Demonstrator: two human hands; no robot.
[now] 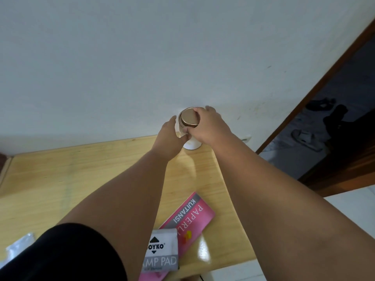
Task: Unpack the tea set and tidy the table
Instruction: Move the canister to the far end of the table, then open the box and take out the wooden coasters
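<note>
— Where was the white canister?
— Standing at the desk's far edge, close against the wall.
— And the hands?
— The right hand had its grip curled over the gold lid, probably to twist it off. The left hand lay along the canister's side, seemingly to steady it; whether that grip closed round it, I couldn't tell.
— Anything else?
— A pink receipt book by the near edge, with a stamp pad box overlapping it.
</note>
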